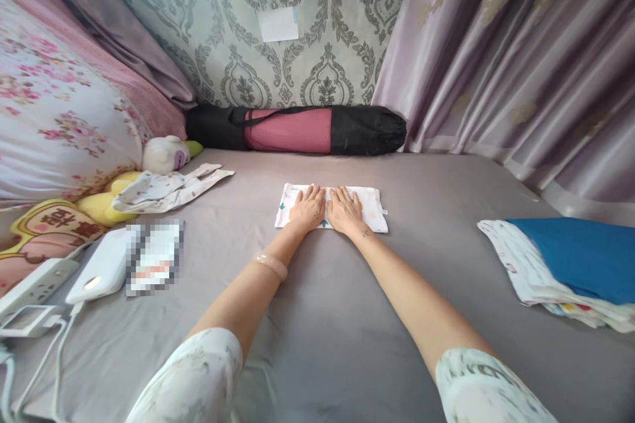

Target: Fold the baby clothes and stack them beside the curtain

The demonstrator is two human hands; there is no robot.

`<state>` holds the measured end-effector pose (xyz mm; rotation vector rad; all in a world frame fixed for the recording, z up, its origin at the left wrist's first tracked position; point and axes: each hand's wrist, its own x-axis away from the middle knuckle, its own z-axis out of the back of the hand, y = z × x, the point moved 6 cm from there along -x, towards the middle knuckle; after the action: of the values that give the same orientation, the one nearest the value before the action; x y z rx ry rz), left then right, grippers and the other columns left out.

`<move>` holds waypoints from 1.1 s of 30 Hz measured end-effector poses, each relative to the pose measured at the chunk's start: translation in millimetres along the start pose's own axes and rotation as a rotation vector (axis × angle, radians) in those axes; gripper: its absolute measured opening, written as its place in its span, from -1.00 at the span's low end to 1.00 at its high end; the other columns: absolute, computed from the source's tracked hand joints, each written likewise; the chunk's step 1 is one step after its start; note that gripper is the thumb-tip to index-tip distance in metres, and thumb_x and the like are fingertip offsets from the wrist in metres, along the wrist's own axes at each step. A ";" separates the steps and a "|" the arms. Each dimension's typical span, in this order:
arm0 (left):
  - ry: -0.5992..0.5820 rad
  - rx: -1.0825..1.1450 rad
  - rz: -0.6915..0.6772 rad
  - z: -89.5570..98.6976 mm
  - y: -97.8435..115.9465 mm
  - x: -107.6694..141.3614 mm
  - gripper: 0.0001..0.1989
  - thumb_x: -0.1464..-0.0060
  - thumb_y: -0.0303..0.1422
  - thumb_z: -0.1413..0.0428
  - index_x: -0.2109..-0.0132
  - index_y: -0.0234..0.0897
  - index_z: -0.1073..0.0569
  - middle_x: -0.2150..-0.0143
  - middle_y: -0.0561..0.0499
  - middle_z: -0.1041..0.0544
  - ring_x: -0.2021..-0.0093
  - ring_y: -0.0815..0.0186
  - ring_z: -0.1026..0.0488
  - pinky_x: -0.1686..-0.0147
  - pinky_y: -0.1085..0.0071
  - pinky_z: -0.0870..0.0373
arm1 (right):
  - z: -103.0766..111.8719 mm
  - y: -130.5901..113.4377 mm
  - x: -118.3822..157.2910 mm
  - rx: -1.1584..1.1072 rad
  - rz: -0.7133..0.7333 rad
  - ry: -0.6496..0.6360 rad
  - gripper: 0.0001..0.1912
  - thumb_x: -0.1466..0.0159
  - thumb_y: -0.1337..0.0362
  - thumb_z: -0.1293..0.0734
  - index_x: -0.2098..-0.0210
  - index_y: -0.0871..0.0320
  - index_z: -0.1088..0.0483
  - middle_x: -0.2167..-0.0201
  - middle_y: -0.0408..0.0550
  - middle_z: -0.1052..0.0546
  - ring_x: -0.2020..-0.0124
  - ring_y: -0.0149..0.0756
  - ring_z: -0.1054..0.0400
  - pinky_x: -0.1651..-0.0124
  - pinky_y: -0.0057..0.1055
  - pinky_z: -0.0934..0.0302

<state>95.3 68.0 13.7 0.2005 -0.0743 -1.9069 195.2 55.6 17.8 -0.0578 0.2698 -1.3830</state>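
Note:
A white cloth (371,206) with a small coloured print lies folded into a flat rectangle on the grey sheet (327,304). Pressed flat on its left half is my left hand (308,207), fingers stretched out and pointing away from me. My right hand (344,209) rests the same way just to the right of the cloth's middle, close beside the left. Both palms cover part of the print. A small tag sticks out at the cloth's right edge.
Folded cloths, blue on top (590,258), lie at the right. At the left are a printed garment (159,192), a white power bank (102,264), a power strip (37,287) with cables and plush toys (166,153). A rolled mat (288,129) lies along the wall.

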 end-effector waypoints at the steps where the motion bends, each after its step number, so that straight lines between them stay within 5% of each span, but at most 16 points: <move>1: 0.005 -0.003 -0.001 -0.2 0.3 0.0 -0.48 -0.34 -0.30 0.30 -0.36 -0.34 -0.11 -0.41 -0.16 -0.11 -0.42 0.10 0.04 -0.34 0.02 0.06 | -0.6 0.3 0.4 0.002 0.001 0.000 -0.44 -0.41 0.23 0.02 -0.34 0.28 -0.10 -0.37 0.08 -0.12 -0.40 -0.13 0.14 -0.38 -0.05 0.34; 10: 0.070 -0.031 0.019 15.5 -10.8 13.6 -0.53 -0.33 -0.29 0.22 -0.30 -0.30 -0.21 -0.38 -0.17 -0.17 -0.40 0.12 -0.04 -0.34 0.03 0.03 | 9.0 -6.5 -7.1 -0.020 -0.016 -0.047 -0.44 -0.39 0.26 -0.02 -0.33 0.31 -0.11 -0.38 0.12 -0.09 -0.40 -0.08 0.15 -0.38 0.01 0.33; 18: 0.097 0.042 0.178 32.6 -89.3 50.3 -0.54 -0.35 -0.25 0.24 -0.27 -0.27 -0.25 -0.38 -0.11 -0.19 -0.40 0.19 -0.02 -0.35 0.07 0.04 | -3.3 -31.9 -9.5 -0.039 0.052 -0.076 -0.42 -0.43 0.16 0.05 -0.37 0.25 -0.03 -0.40 0.06 -0.04 -0.41 -0.12 0.18 -0.39 -0.02 0.36; 22: 0.141 0.147 0.250 31.7 -117.9 56.7 -0.53 -0.35 -0.25 0.28 -0.26 -0.30 -0.27 -0.33 -0.11 -0.27 -0.37 0.28 -0.11 -0.33 0.25 -0.03 | -8.7 -31.0 -8.2 0.000 0.050 -0.087 -0.41 -0.43 0.16 0.06 -0.37 0.24 -0.03 -0.41 0.05 -0.03 -0.41 -0.12 0.19 -0.39 -0.01 0.35; 25: 0.172 0.195 0.266 29.7 -122.6 57.3 -0.56 -0.35 -0.28 0.27 -0.23 -0.28 -0.28 -0.30 -0.10 -0.33 -0.33 0.33 -0.19 -0.31 0.33 -0.06 | -6.9 -30.6 -8.1 0.016 0.043 -0.105 -0.41 -0.43 0.16 0.07 -0.38 0.25 -0.01 -0.41 0.05 -0.02 -0.41 -0.13 0.20 -0.39 -0.01 0.35; 33: 0.186 0.118 0.321 29.3 -119.7 62.1 -0.61 -0.32 -0.34 0.21 -0.20 -0.27 -0.28 -0.32 -0.11 -0.29 -0.37 0.20 -0.09 -0.34 0.06 0.07 | 2.1 -49.9 -23.7 -0.032 0.041 -0.136 -0.41 -0.42 0.19 0.07 -0.37 0.27 -0.01 -0.43 0.09 0.06 -0.43 -0.11 0.25 -0.37 0.04 0.28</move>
<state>-41.2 48.8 18.2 0.4200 -0.0880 -1.5586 143.9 68.9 33.3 -0.1711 0.1786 -1.3275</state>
